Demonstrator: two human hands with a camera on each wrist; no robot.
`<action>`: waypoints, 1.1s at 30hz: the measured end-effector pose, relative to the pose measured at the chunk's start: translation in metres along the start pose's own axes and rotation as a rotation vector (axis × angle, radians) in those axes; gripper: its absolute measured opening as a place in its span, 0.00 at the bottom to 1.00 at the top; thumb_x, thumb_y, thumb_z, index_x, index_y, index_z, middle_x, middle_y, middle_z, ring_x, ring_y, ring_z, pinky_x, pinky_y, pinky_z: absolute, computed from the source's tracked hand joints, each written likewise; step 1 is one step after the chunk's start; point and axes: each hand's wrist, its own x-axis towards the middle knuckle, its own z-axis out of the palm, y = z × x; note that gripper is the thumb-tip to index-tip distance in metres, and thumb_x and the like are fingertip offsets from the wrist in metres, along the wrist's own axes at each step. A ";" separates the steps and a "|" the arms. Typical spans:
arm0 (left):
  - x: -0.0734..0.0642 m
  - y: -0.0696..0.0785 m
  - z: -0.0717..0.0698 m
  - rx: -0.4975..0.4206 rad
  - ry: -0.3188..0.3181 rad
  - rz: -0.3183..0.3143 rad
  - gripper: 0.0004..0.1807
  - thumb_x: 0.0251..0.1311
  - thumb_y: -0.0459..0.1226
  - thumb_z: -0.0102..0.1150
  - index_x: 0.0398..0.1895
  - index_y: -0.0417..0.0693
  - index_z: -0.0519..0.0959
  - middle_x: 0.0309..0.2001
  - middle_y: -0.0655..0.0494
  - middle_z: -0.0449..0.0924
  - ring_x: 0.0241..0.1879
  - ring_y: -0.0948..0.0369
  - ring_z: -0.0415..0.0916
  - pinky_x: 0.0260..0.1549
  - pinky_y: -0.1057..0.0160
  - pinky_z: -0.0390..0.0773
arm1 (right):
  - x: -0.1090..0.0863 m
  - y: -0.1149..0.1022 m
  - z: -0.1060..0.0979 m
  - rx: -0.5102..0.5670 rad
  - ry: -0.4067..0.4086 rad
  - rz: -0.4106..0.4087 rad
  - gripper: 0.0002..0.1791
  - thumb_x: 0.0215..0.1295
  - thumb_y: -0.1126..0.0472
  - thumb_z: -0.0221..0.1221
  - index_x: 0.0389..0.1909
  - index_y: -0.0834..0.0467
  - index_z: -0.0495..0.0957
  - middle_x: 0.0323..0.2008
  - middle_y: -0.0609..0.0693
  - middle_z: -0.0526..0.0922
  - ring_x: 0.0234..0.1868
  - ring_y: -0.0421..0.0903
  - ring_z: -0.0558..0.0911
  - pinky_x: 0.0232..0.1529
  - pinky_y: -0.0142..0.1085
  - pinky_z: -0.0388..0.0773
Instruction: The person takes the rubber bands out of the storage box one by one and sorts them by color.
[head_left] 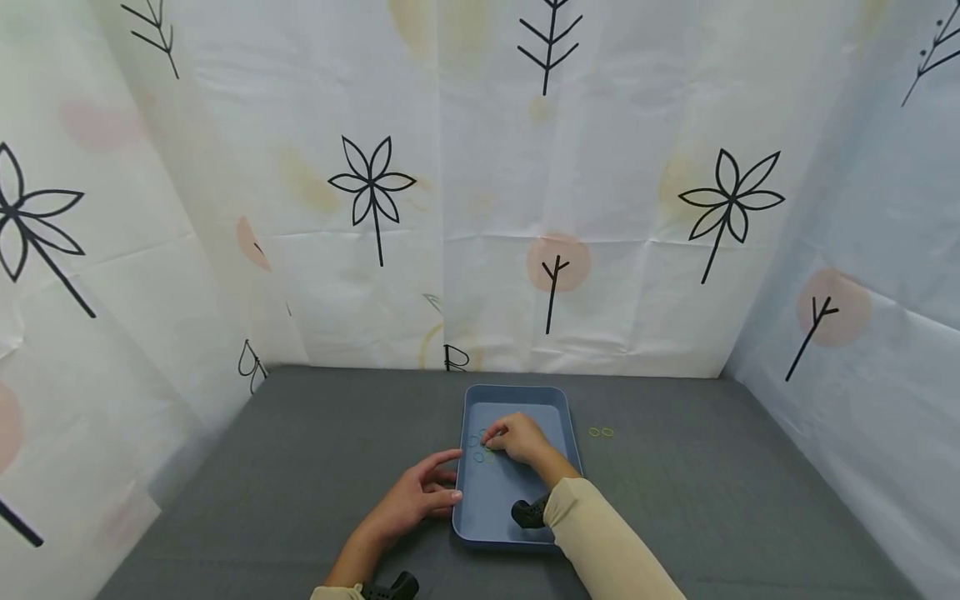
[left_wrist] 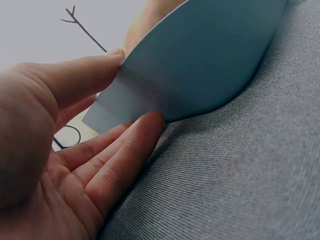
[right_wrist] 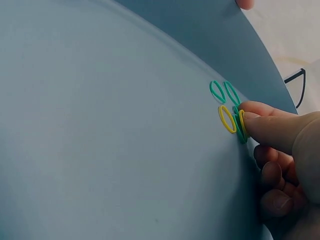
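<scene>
A blue rectangular tray (head_left: 517, 521) lies on the grey cloth. Inside it, near its left wall, my right hand (head_left: 522, 439) pinches a yellow rubber band (right_wrist: 243, 123) between thumb and index finger, close to the tray floor. Around those fingertips lie several green rubber bands (right_wrist: 217, 92) and another yellow rubber band (right_wrist: 227, 119); one green band is partly hidden behind the pinched one. My left hand (head_left: 415, 497) rests against the outside of the tray's left wall. In the left wrist view its thumb touches the rim and its loosely extended fingers touch the wall (left_wrist: 195, 60).
Two yellow rubber bands (head_left: 602, 432) lie side by side on the grey cloth (head_left: 690, 475), right of the tray. White sheets (head_left: 600, 167) printed with plants and blotches stand at the back and both sides. A black wrist device (head_left: 529, 512) sits over the tray's lower part.
</scene>
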 end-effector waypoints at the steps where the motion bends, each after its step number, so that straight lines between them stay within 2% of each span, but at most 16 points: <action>1: 0.000 0.000 0.000 0.000 0.001 -0.001 0.36 0.63 0.31 0.62 0.72 0.38 0.58 0.57 0.33 0.70 0.47 0.50 0.78 0.42 0.51 0.81 | 0.000 0.000 0.000 0.007 -0.001 0.003 0.04 0.58 0.68 0.66 0.29 0.57 0.88 0.29 0.47 0.84 0.30 0.41 0.76 0.31 0.35 0.73; 10: -0.001 0.004 0.000 0.001 0.011 -0.012 0.36 0.63 0.31 0.62 0.72 0.39 0.59 0.57 0.34 0.71 0.46 0.51 0.78 0.43 0.51 0.81 | 0.001 0.004 -0.001 0.080 0.009 -0.007 0.03 0.60 0.67 0.65 0.31 0.58 0.87 0.33 0.48 0.84 0.33 0.43 0.76 0.35 0.37 0.73; 19: 0.000 0.001 -0.001 -0.007 0.008 -0.006 0.36 0.62 0.31 0.63 0.72 0.38 0.59 0.56 0.33 0.71 0.44 0.51 0.79 0.42 0.50 0.81 | 0.002 0.006 -0.006 0.195 0.000 -0.044 0.03 0.60 0.69 0.64 0.33 0.64 0.85 0.33 0.52 0.84 0.30 0.41 0.73 0.32 0.35 0.70; 23: 0.001 0.000 -0.001 -0.008 0.006 -0.010 0.37 0.62 0.32 0.64 0.72 0.39 0.59 0.57 0.33 0.71 0.44 0.52 0.79 0.42 0.50 0.81 | 0.002 0.005 -0.010 0.226 -0.008 -0.025 0.03 0.61 0.70 0.63 0.33 0.64 0.85 0.33 0.51 0.83 0.31 0.42 0.73 0.32 0.35 0.70; 28: 0.001 -0.001 -0.002 0.010 0.011 -0.016 0.36 0.62 0.33 0.64 0.72 0.40 0.60 0.56 0.35 0.71 0.43 0.52 0.80 0.43 0.51 0.81 | 0.006 0.005 -0.014 0.244 0.050 -0.022 0.05 0.63 0.71 0.60 0.34 0.64 0.84 0.28 0.50 0.80 0.27 0.42 0.72 0.29 0.35 0.69; 33: 0.001 -0.002 -0.002 0.015 0.014 -0.022 0.36 0.62 0.33 0.64 0.72 0.41 0.60 0.56 0.35 0.71 0.43 0.52 0.80 0.42 0.51 0.81 | 0.009 0.004 -0.022 0.209 0.112 -0.010 0.05 0.64 0.69 0.61 0.35 0.63 0.85 0.26 0.48 0.78 0.26 0.42 0.71 0.27 0.34 0.69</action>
